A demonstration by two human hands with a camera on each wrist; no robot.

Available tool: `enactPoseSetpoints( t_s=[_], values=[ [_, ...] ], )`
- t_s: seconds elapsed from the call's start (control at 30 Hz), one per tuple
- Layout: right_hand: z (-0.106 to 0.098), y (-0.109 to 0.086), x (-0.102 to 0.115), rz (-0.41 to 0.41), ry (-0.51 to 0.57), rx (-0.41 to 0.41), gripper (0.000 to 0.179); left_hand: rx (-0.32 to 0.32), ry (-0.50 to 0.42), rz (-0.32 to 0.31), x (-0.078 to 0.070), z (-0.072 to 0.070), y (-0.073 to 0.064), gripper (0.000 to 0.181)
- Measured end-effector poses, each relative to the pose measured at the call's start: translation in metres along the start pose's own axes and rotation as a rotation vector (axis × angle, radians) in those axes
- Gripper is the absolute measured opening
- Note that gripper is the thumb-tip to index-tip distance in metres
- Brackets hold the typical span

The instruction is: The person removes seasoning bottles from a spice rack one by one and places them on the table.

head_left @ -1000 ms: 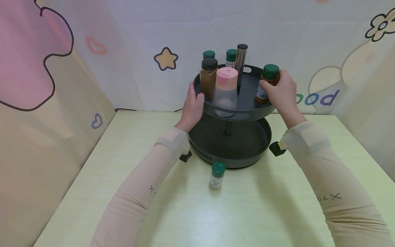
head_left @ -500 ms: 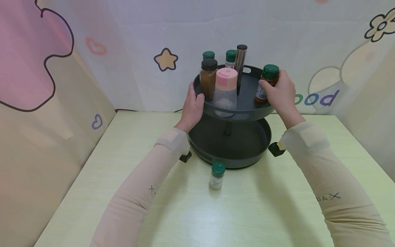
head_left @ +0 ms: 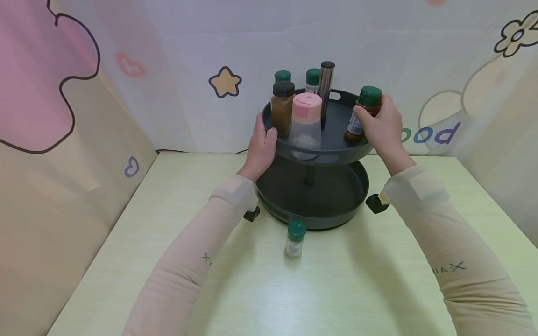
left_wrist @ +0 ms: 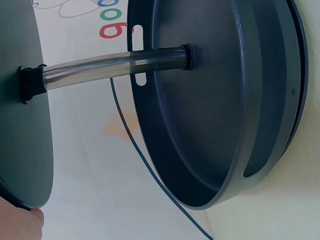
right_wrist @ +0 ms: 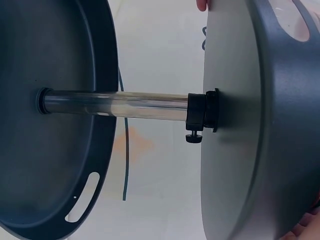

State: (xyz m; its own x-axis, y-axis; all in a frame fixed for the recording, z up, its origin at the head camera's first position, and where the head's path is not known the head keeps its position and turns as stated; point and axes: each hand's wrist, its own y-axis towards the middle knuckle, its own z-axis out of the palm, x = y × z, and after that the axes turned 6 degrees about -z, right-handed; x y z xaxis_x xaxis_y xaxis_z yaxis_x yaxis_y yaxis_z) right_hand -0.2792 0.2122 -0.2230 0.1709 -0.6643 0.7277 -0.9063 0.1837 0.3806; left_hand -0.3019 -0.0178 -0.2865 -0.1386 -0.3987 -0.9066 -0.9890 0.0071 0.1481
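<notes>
- Around the dark grey two-tier round plastic rack [head_left: 319, 149], several containers share the upper tray: a black-capped jar of brown powder [head_left: 282, 108] and a pink-capped clear shaker of white grains [head_left: 306, 122] at the near left, two green-capped small jars [head_left: 313, 79] at the back, and a shiny metal centre post with a black cap [head_left: 325, 91] rising through the middle.
- On the pale yellow-green wooden table [head_left: 357, 280], a small green-capped glass jar [head_left: 294, 239] stands alone just in front of the lower tray.
- Nothing stands between the right hand and its bottle; the post and the pink-capped shaker are to its left, apart from it.
- The left hand [head_left: 261, 148] grips the upper tray's left rim, thumb over the edge beside the brown jar, fingers curled beneath.
- The right hand [head_left: 380, 126] has its fingers wrapped round a green-capped amber bottle with a blue-and-white label [head_left: 361, 116], holding it at the right side of the upper tray, its base at the tray floor just inside the rim.
- That bottle is a short cylinder, dark red-brown through the glass, with a broad green screw cap.
- Its long axis runs nearly vertical, cap up and leaning slightly to the right, away from the post.
- Both wrist views show only the trays' undersides and the metal post [right_wrist: 125, 104] joining them.
</notes>
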Motion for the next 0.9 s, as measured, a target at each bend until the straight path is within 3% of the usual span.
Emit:
enactPoseSetpoints(
  t_s=[0.9],
  values=[
    [-0.0064, -0.0036, 0.0005, -0.025, 0.156, -0.024, 0.048, -0.005, 0.013, -0.014, -0.0006, 0.0003, -0.0007, 0.06]
  ],
)
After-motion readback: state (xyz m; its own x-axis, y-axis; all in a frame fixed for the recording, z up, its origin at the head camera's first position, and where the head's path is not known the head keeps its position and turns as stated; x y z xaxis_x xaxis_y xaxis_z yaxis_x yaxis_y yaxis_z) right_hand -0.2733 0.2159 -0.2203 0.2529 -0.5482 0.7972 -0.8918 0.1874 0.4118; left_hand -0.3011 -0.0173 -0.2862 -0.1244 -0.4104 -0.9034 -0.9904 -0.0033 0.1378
